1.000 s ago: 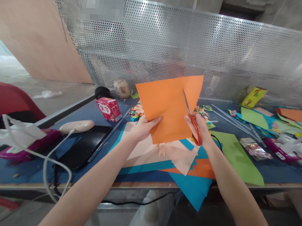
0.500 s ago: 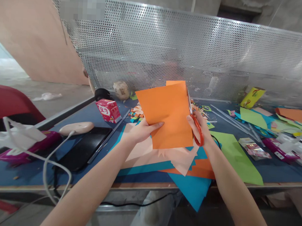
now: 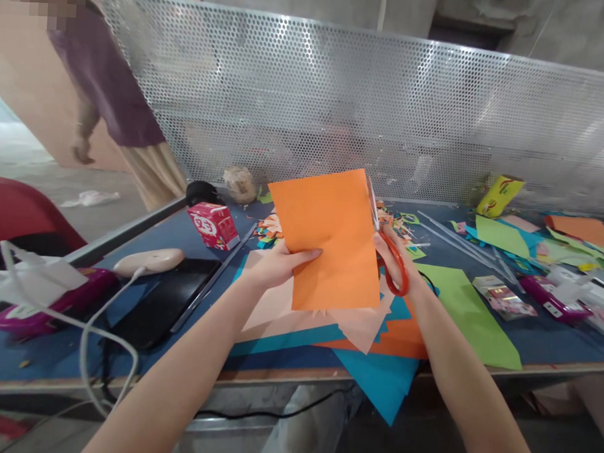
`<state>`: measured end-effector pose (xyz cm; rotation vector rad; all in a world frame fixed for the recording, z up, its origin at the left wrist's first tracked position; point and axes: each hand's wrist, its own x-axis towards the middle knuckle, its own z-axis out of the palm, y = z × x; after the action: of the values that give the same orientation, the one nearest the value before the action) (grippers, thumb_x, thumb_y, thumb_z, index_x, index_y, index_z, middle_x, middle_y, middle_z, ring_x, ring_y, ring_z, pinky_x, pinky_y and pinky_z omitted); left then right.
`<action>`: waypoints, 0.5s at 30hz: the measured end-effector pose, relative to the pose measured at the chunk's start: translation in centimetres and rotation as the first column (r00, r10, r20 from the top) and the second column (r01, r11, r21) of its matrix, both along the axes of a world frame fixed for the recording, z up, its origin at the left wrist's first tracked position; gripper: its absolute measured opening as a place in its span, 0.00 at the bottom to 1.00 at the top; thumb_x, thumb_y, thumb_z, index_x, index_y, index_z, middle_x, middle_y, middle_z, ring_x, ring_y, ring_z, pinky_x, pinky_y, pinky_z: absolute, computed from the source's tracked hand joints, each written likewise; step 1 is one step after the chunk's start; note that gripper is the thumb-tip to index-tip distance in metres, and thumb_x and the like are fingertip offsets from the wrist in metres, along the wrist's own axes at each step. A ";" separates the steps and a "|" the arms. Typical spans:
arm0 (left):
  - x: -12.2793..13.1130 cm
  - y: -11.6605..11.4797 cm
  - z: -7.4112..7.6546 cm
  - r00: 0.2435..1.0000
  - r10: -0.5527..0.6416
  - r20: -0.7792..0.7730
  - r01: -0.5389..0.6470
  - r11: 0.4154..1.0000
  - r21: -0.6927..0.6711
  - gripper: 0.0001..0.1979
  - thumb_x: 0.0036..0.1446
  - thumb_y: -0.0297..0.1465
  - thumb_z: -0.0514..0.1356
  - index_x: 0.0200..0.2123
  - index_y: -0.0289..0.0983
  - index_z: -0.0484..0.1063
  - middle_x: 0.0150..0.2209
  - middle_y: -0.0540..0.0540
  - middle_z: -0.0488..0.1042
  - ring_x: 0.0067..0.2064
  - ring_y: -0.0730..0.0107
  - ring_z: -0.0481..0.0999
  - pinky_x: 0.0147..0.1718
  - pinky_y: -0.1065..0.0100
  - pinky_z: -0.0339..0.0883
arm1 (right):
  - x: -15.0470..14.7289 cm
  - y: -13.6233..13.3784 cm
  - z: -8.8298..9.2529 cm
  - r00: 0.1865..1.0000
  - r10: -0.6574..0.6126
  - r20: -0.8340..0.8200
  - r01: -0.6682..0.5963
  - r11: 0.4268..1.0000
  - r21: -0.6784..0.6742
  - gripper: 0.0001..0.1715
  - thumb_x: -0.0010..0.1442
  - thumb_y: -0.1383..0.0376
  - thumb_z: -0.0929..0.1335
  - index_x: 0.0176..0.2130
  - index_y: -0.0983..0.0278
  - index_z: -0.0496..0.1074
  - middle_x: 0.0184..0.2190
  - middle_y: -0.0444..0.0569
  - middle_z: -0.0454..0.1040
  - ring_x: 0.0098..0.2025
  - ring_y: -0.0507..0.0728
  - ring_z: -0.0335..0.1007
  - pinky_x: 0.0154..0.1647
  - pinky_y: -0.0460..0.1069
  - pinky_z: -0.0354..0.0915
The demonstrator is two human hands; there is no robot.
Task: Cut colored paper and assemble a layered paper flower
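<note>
My left hand (image 3: pixel 280 264) pinches the left edge of an orange paper sheet (image 3: pixel 331 234), thumb on the front face and fingers behind it. In my right hand (image 3: pixel 396 250) are red-handled scissors (image 3: pixel 399 274), their blades along the sheet's right edge. The sheet is held up above the table. Beneath it lie pale pink paper (image 3: pixel 273 315), blue paper (image 3: pixel 380 383) and more orange paper (image 3: pixel 407 334). Small colourful paper scraps (image 3: pixel 269 228) are heaped behind the sheet, which partly hides them.
To the left are a pink box (image 3: pixel 212 226), a black phone (image 3: pixel 166 301) and a white cable (image 3: pixel 89 337). Green paper (image 3: pixel 471 314) and a small card pack (image 3: pixel 504 297) lie at right. A perforated metal panel (image 3: pixel 328 94) stands behind; a person (image 3: pixel 108 78) is beyond it at left.
The orange strip behind the sheet's top edge is no longer visible there. The sheet has tilted and dropped slightly, with the scissors still at its right edge. A person has come into view at left.
</note>
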<state>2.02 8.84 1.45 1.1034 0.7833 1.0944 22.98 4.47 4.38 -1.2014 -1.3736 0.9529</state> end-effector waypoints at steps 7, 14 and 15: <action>0.1 -0.3 1.5 0.975 0.224 0.003 -0.221 0.964 -0.145 0.16 0.34 0.36 0.70 0.30 0.40 0.74 0.35 0.43 0.79 0.36 0.58 0.78 0.33 0.62 0.74 | 0.0 -0.5 0.6 0.972 0.210 -0.102 -0.214 0.977 -0.022 0.21 0.54 0.44 0.59 0.31 0.59 0.58 0.17 0.39 0.60 0.15 0.50 0.57 0.14 0.46 0.56; -0.1 -1.3 2.7 0.978 0.206 -0.011 -0.206 0.977 -0.048 0.14 0.36 0.34 0.69 0.31 0.38 0.75 0.32 0.42 0.78 0.37 0.53 0.78 0.36 0.60 0.73 | -0.3 -0.4 0.5 0.975 0.186 -0.120 -0.199 0.974 -0.107 0.24 0.52 0.42 0.61 0.32 0.59 0.60 0.18 0.40 0.62 0.15 0.49 0.57 0.13 0.45 0.55; -0.1 -1.4 2.8 0.978 0.206 -0.008 -0.207 0.977 -0.051 0.14 0.36 0.33 0.68 0.31 0.38 0.75 0.32 0.42 0.78 0.38 0.53 0.78 0.36 0.59 0.73 | -0.3 -0.4 0.5 0.970 0.195 -0.142 -0.212 0.970 -0.118 0.24 0.52 0.42 0.61 0.32 0.59 0.60 0.18 0.40 0.63 0.15 0.49 0.57 0.13 0.45 0.55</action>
<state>1.94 7.49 4.24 0.9956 0.9391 1.2395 22.72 4.07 4.93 -1.0887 -1.3652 1.2627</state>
